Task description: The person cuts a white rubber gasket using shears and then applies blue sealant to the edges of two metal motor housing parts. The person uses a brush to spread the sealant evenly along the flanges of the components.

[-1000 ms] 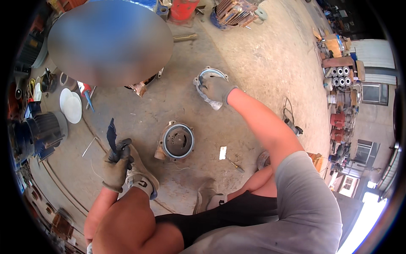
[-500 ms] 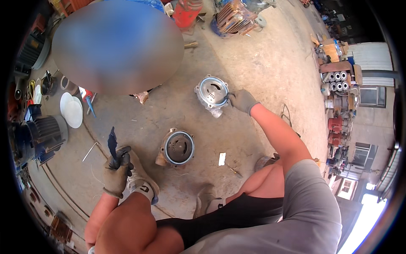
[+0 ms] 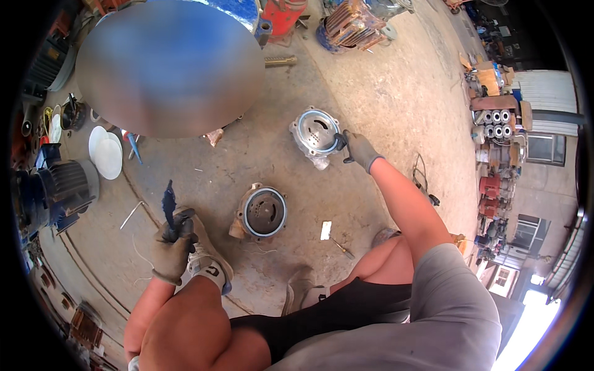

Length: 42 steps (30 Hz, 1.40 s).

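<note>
My left hand (image 3: 175, 244), in a grey glove with dark fingers, is closed around the lower end of a ragged dark blue strip (image 3: 168, 203), which sticks up from the fist; its material is unclear. A matching glove covers my right hand (image 3: 360, 150), whose fingertips reach the right rim of a bright round metal housing (image 3: 317, 131) on the floor. Its fingers look bent and apart, with nothing visible between them. That housing has a pale blue ring around a slotted, drilled face. Nearer me lies a similar, darker round housing (image 3: 264, 213), also with a pale ring, touched by neither hand.
A white card (image 3: 325, 230) and a screwdriver (image 3: 341, 248) lie near my feet. Further left are a hex key (image 3: 132, 214), white discs (image 3: 109, 158) and a finned motor (image 3: 68, 188). A rusty finned motor (image 3: 351, 28) stands at the back. A blurred patch hides the upper left.
My right hand's fingers have spread a little at the bright housing's rim. The left hand still grips the blue strip. The view has shifted slightly.
</note>
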### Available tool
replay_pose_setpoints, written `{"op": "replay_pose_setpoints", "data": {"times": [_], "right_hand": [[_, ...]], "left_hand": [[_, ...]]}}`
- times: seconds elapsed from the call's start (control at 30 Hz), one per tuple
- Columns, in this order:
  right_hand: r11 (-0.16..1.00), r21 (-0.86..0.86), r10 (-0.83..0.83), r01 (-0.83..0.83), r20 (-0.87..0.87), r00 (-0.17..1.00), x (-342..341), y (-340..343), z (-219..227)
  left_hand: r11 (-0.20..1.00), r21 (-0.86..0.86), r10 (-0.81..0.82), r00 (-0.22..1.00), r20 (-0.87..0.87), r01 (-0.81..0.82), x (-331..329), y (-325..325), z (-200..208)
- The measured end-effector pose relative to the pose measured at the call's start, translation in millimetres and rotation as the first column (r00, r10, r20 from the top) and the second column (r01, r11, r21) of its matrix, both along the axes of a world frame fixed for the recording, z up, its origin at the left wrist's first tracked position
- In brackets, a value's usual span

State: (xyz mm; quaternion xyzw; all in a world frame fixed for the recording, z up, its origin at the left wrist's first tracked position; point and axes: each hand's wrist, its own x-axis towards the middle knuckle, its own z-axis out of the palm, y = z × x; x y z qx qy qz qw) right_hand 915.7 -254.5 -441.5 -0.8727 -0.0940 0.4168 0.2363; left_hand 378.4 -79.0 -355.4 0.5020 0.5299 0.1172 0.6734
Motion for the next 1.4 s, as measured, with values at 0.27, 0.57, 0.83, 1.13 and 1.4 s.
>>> {"op": "replay_pose_setpoints", "data": {"times": [0.27,0.57,0.83,1.13,1.4], "right_hand": [[0.882,-0.138,0.470,-0.451,0.342,0.814,27,77,-39],[0.780,0.007,0.590,-0.626,0.323,0.740,-50,48,-16],[0.859,-0.233,0.485,-0.455,0.090,0.870,13,17,30],[0.879,-0.118,0.476,-0.462,0.176,0.862,25,93,-18],[0.918,-0.100,0.391,-0.383,0.069,0.918,-1,6,1]], "left_hand": [[0.998,-0.054,-0.031,0.999,0.015,0.031,9,-3,1],[0.995,-0.076,-0.063,0.997,0.034,0.065,15,0,5],[0.993,-0.054,-0.109,0.994,0.004,0.109,17,-4,5],[0.999,0.006,-0.035,0.999,-0.032,0.035,-4,-13,1],[1.000,-0.014,-0.027,1.000,-0.001,0.027,-5,-9,7]]}}
